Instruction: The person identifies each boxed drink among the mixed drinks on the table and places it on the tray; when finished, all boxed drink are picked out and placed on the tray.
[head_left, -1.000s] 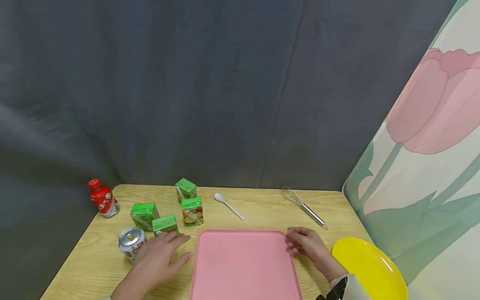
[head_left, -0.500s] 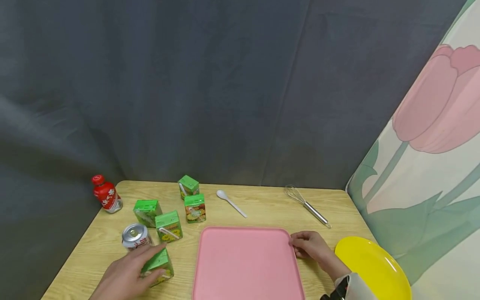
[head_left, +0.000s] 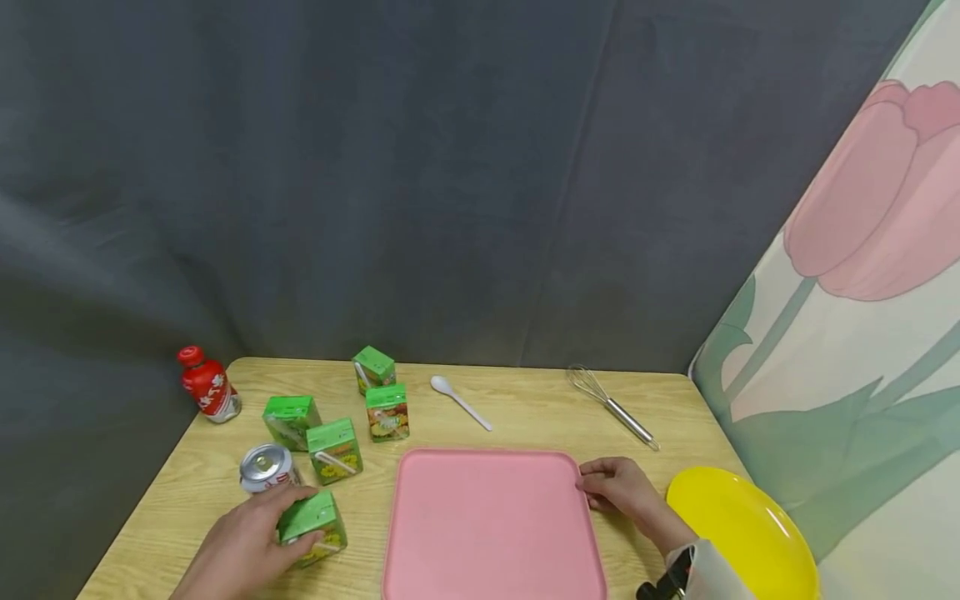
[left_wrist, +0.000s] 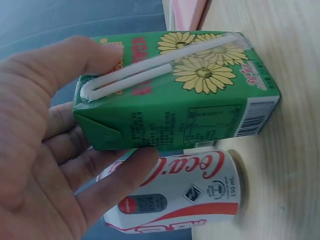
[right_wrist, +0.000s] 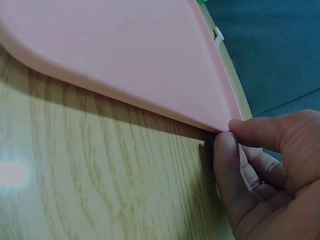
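Observation:
My left hand [head_left: 238,540] holds a green juice box [head_left: 306,518] at the near left of the table, thumb on one face and fingers on the opposite side. In the left wrist view, that juice box [left_wrist: 202,112] shows yellow flowers and a white bent straw on its front. Just behind it stands a silver-topped Coca-Cola can [left_wrist: 212,185], partly covered by my fingers. My right hand [head_left: 618,493] pinches the far right corner of a flat pink tray [head_left: 495,521]. Thumb and fingertip meet at the tray's rim in the right wrist view.
Several more green juice boxes [head_left: 335,451] stand left of and behind the tray. A red bottle [head_left: 210,385] is at the far left corner. Toward the back lie a white spoon [head_left: 461,402] and a whisk [head_left: 612,407]. A yellow plate [head_left: 738,533] sits at the right edge.
My left hand has moved toward the near left, away from the other juice boxes, and now grips the nearest one. The right hand stays at the tray corner, its fingers drawn closer together.

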